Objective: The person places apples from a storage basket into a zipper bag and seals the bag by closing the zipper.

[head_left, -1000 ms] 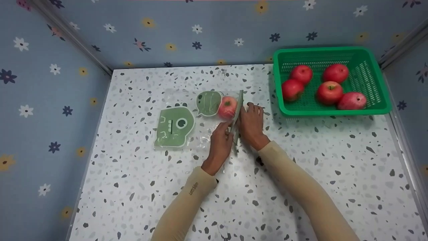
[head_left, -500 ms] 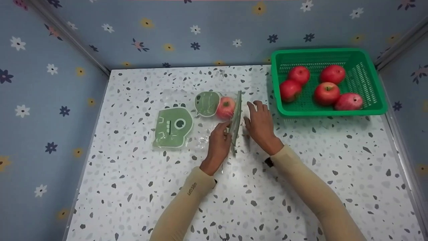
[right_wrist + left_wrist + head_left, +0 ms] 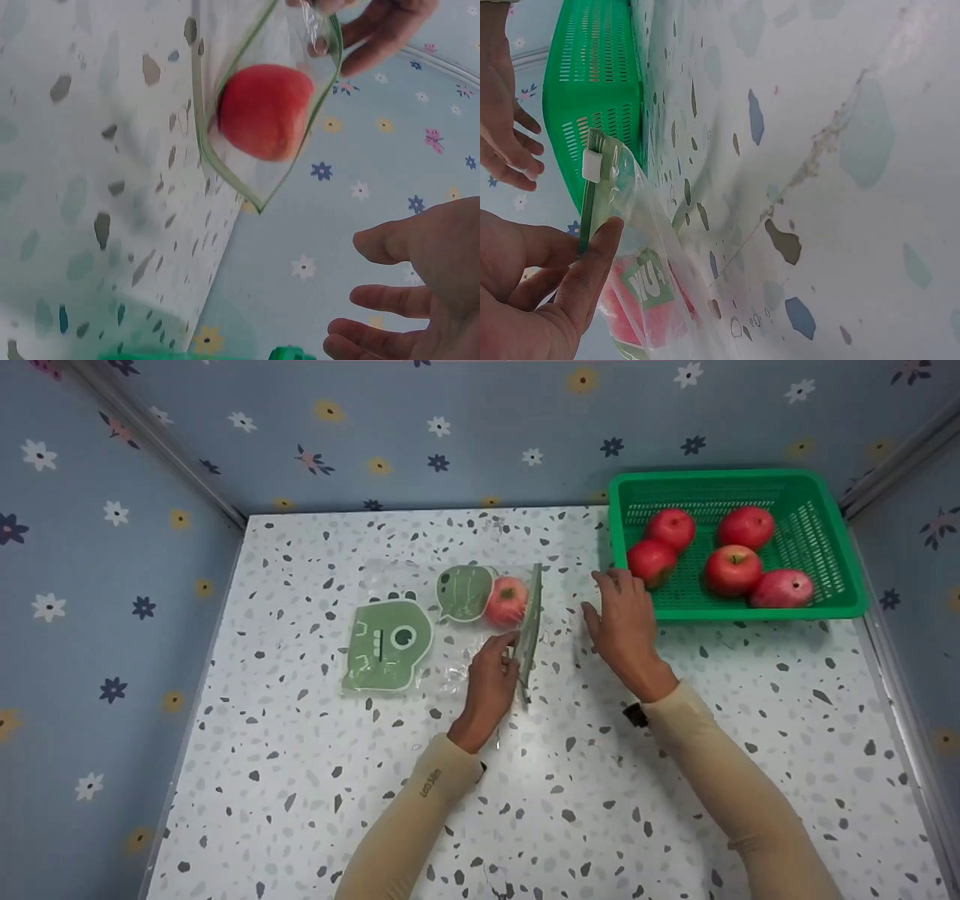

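Observation:
A clear zip bag [image 3: 394, 649] printed with a green one-eyed dinosaur lies on the table, its mouth to the right. Inside it, near the mouth, is one red apple [image 3: 507, 601]. My left hand [image 3: 492, 679] pinches the bag's green edge; the left wrist view shows the thumb and fingers on it below a white slider [image 3: 592, 166]. From the right wrist view, the bag's mouth [image 3: 259, 204] gapes in front of the apple. My right hand [image 3: 627, 624] is in the air with spread fingers, holding nothing, its fingertips by the near left corner of a green basket [image 3: 750, 613].
Several red apples, one of them [image 3: 733, 571] in the middle, sit in the basket at the back right. Blue flowered walls [image 3: 480, 442] stand behind and on both sides of the speckled white table [image 3: 300, 810].
My right hand has let go of the bag's edge and moved right, to beside the basket. The left hand stays at the bag, and the apple inside has kept its place.

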Demonstrator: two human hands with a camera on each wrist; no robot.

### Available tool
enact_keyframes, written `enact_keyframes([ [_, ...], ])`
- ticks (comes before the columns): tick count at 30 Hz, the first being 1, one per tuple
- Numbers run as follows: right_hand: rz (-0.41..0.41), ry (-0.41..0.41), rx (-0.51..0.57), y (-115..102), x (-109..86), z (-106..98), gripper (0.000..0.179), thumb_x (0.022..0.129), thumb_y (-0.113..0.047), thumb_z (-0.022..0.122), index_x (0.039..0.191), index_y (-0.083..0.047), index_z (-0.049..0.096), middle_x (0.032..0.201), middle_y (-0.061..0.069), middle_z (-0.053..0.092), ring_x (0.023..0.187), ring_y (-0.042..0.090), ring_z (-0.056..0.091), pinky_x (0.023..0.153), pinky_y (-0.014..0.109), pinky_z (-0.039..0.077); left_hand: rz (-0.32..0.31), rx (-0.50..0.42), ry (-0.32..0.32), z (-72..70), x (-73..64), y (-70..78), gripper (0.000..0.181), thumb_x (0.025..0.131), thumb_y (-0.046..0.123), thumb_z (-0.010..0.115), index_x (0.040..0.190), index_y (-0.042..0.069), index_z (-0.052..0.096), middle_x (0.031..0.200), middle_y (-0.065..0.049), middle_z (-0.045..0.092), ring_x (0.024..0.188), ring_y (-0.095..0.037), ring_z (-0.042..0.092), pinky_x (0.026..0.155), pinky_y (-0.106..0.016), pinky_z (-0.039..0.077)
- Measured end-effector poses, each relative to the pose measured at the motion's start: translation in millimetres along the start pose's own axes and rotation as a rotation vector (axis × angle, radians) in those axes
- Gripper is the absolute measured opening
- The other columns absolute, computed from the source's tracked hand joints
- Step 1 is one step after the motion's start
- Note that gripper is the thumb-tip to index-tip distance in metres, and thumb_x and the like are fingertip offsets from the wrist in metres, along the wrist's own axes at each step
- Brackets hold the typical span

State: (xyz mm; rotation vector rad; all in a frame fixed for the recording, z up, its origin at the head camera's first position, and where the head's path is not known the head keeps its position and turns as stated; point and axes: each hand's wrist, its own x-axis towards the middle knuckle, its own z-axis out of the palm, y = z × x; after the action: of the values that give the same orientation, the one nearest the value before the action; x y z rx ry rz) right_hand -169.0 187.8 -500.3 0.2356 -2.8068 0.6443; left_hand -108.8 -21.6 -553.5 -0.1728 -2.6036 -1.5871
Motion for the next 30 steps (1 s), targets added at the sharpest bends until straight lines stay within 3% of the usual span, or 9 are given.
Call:
enact_keyframes([
  [14,0.110,0.045,0.030,39,18.8,-27,0.041,0.100,-0.008,0.070,0.138,0.004,0.061,0.137,0.027,0.055,0.121,0.047,0.052,0.098,0.062,0.044,-0.020,0.015,0.002,1.2,2.1,-2.4,0.041,0.093,-0.016,0.060,0.132,-0.005,0.065,0.123,-0.019,0.069,0.092,-0.028,0.071,0.083,-0.039,0.060],
  [30,0.139,-0.052,-0.096,81,43.9,-47,0.046,0.099,-0.008,0.069,0.139,0.012,0.057,0.138,0.037,0.052,0.121,0.056,0.051,0.104,0.068,0.040,-0.044,0.017,-0.016,1.4,2.1,-0.9,0.041,0.094,-0.015,0.059,0.132,-0.004,0.066,0.124,-0.017,0.069,0.091,-0.025,0.070,0.082,-0.036,0.059],
])
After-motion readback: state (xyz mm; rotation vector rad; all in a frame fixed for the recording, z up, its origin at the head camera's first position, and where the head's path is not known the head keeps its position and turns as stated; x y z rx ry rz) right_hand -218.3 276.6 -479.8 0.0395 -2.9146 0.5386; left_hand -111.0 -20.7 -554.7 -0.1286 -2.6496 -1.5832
